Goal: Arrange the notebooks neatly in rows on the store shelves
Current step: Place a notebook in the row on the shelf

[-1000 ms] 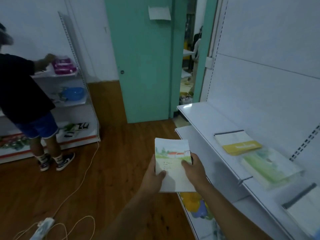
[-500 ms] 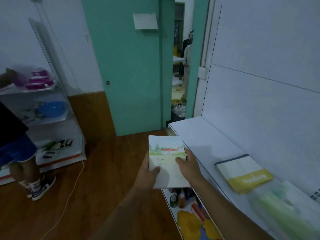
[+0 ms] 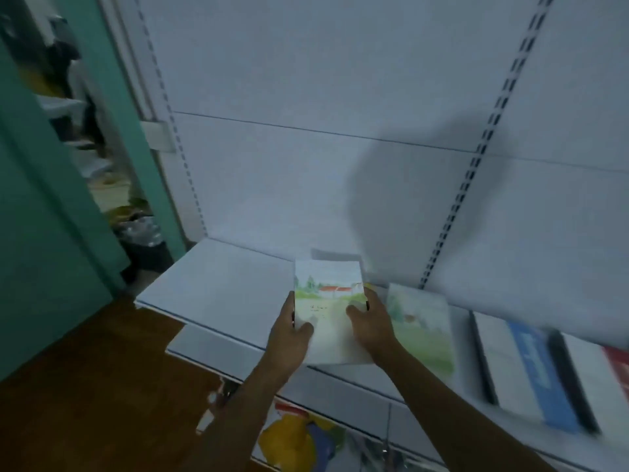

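Observation:
I hold a notebook with a painted landscape cover, red roof and green field, in both hands over the white shelf. My left hand grips its lower left edge. My right hand grips its lower right edge. The notebook is tilted up toward me above the shelf's front part. Just to its right a green landscape notebook lies flat on the shelf. Further right lie a blue-banded notebook and a red-marked one.
The white back panel with slotted uprights rises behind the shelf. A lower shelf juts out below, with colourful goods beneath. A teal door and an open doorway stand at the left over wooden floor.
My view has swung right, from the door to facing the shelf. Both hands have carried the landscape notebook over the shelf, next to the green one. The other person is out of view.

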Available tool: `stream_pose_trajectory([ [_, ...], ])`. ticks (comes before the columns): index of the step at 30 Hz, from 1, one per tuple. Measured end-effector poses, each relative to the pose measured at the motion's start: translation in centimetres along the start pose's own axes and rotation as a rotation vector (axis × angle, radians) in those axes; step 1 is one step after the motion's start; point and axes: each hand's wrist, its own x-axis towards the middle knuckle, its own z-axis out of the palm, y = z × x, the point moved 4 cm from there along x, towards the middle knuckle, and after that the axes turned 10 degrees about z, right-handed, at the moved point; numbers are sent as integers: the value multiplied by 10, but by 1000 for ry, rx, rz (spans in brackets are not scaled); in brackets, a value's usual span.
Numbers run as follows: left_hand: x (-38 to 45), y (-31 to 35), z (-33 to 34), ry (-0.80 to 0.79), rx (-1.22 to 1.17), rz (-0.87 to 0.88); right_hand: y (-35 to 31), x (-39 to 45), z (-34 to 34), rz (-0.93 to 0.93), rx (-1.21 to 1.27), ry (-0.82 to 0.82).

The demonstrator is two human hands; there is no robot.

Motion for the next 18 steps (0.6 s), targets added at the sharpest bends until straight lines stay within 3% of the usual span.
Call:
stream_pose_trajectory([
  [6,30,11,103,-348,88,120,47,8,-97,103,-21,275],
  [11,53,9,151,-397,255,116,68,37,-126,119,-153,304],
  [18,77,-7,181,-506,696,64,85,76,-128,231,-421,308],
])
